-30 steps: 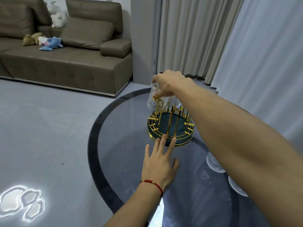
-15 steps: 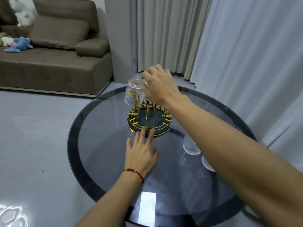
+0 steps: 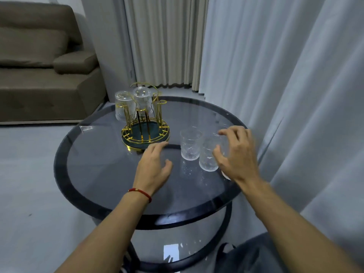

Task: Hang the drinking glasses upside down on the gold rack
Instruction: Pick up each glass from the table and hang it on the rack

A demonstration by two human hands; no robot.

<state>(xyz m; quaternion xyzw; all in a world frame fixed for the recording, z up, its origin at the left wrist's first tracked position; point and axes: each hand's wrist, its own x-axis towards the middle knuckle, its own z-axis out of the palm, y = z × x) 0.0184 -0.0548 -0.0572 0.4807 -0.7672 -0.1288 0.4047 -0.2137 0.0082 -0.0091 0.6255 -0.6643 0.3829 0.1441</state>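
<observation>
Right hand [image 3: 237,154], fingers spread, hovers over an upright ribbed glass [image 3: 209,155]; left hand [image 3: 154,166], open, rests flat on bench [image 3: 102,164] beside gold rack [image 3: 145,134].

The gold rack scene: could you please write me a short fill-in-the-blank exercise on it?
1. The gold rack carries ___ upside-down glasses.
2. The right hand reaches around an ___ glass standing on the table.
3. The left hand wears a ___ bracelet.

Missing words: two; upright; red
</observation>
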